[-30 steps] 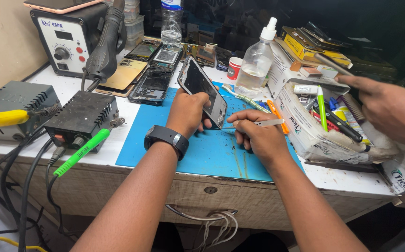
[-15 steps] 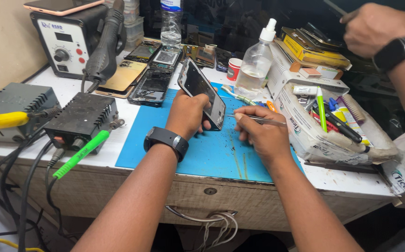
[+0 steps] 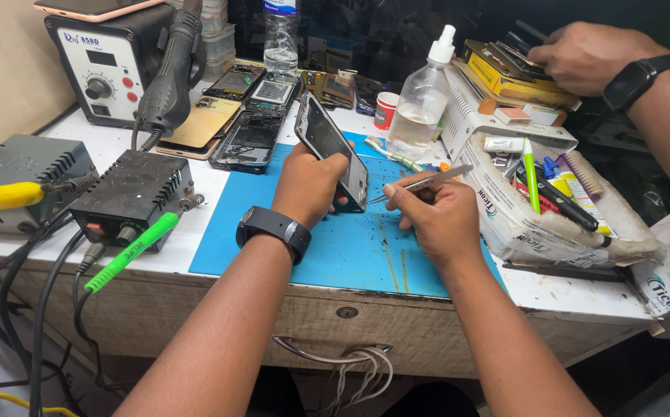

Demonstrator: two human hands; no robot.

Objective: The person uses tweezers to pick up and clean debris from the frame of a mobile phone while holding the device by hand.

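Left grip [image 3: 309, 188] around phone's [image 3: 333, 149] edge

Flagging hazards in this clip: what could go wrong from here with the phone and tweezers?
The left hand holds the phone tilted on edge above the blue mat; a loose grip could drop it. The right hand aims the tweezers at its lower edge, so a slip might scratch it. Another person's hand reaches near the clear bottle and could topple it.

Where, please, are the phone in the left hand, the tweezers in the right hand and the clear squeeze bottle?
phone [image 3: 333, 147], head view, on its dark back face.
tweezers [image 3: 435, 180], head view, on the metal shaft above the fingers.
clear squeeze bottle [image 3: 418, 108], head view, on its see-through body.
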